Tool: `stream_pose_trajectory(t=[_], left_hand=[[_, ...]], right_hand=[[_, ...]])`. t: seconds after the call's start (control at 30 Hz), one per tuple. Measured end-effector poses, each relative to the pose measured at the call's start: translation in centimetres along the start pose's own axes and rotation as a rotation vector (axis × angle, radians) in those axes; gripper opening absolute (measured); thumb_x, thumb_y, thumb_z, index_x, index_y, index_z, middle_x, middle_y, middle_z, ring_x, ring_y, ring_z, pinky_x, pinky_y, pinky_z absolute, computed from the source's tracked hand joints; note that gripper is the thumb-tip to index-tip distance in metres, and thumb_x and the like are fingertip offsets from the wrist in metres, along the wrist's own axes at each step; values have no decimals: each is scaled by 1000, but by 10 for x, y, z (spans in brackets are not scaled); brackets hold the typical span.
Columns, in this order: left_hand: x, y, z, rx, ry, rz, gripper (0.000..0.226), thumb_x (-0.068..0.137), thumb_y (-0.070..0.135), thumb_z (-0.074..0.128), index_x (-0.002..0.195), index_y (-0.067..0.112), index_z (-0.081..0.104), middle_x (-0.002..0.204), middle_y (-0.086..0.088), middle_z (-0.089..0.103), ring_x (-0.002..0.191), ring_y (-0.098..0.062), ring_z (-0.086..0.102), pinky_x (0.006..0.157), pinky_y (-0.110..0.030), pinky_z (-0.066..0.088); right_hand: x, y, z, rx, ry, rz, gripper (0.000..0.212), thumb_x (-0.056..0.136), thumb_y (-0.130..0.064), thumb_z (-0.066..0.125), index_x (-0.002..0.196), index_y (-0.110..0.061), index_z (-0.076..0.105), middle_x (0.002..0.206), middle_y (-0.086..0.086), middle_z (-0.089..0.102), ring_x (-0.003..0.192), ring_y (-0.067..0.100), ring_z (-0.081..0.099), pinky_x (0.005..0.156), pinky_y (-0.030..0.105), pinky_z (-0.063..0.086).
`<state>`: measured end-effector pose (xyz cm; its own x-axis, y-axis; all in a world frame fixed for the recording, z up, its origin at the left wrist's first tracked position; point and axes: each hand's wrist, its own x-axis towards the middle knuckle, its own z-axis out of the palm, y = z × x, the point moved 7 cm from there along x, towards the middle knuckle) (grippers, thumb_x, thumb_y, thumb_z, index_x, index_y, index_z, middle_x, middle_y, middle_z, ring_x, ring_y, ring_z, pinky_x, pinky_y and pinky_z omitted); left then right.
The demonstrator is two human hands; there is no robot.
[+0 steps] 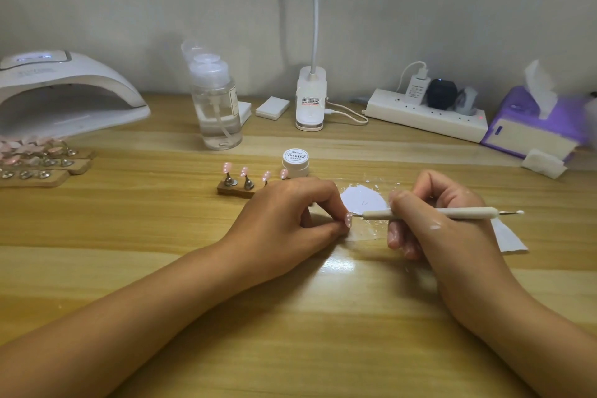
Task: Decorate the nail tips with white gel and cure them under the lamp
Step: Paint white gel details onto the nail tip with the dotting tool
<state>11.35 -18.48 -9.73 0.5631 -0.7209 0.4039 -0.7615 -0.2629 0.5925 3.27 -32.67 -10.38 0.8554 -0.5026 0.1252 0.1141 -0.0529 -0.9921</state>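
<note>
Pink and small, the tip point(348, 220) sits pinched between the thumb and forefinger of my left hand point(287, 213), low over the table point(290, 317) and near its middle. My other fingers are curled under.

My right hand point(433, 223) is clamped round the tool point(452, 212) — a pale stick lying almost level. Its thin metal point touches the face of the tip, and its far end, capped with a white blob, points out to the right. Pale specks show on the tip; I cannot tell gel from glare. A white smear sits on the back of my right hand.

Between my hands, a little further back, lies a paper point(363, 200) with white gel smeared and spattered round its edge.

Behind my left hand stands the jar point(295, 163), white, lid on. It is just beside the right end of a wooden stand point(234, 187), which carries four pink tips on metal pegs; my knuckles hide that end of it.

The lamp point(64, 90) is at the far left by the wall, well apart from my hands, its mouth open toward me and small lights glowing on top. More stands point(38, 166) with pink tips lie in front of it.

Along the wall — a clear bottle point(216, 107), a white pad point(272, 107), a desk light point(311, 100), a power strip point(426, 115) and a purple tissue box point(529, 126).
</note>
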Motion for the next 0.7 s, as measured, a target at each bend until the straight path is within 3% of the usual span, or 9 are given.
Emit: stream_pose_trajectory(t=[0.1, 0.27, 0.4, 0.5, 0.7], left_hand=[[0, 0, 0, 2, -2, -2, 20, 82, 19, 76, 78, 35, 66, 75, 34, 60, 60, 2, 55, 84, -22, 37], [0, 1, 0, -9, -9, -1, 19, 81, 17, 76, 79, 34, 67, 74, 33, 60, 59, 2, 55, 70, -22, 42], [0, 1, 0, -12, -1, 0, 23, 82, 17, 76, 78, 36, 65, 75, 33, 61, 60, 2, 55, 87, -25, 38], [0, 1, -1, -1, 3, -1, 22, 81, 17, 76, 78, 36, 66, 74, 34, 59, 61, 5, 55, 81, -18, 34], [0, 2, -1, -22, 6, 2, 20, 81, 15, 76, 78, 32, 67, 73, 32, 59, 60, 4, 54, 90, -29, 36]], right_hand=[[0, 0, 1, -15, -7, 4, 29, 82, 0, 57, 62, -13, 41, 44, 11, 55, 36, 10, 41, 37, 18, 34], [0, 1, 1, -24, -15, 2, 32, 83, 2, 58, 61, -14, 41, 44, 11, 56, 36, 10, 41, 37, 18, 34], [0, 0, 0, -15, -2, -2, 37, 84, 1, 57, 57, -18, 42, 44, 10, 55, 36, 10, 40, 36, 18, 33], [0, 0, -2, 2, 15, -6, 37, 85, 1, 57, 58, -18, 40, 43, 10, 54, 35, 10, 39, 36, 17, 32], [-1, 0, 1, 2, -8, -6, 31, 87, -1, 59, 65, -12, 41, 47, 11, 58, 37, 11, 42, 37, 18, 36]])
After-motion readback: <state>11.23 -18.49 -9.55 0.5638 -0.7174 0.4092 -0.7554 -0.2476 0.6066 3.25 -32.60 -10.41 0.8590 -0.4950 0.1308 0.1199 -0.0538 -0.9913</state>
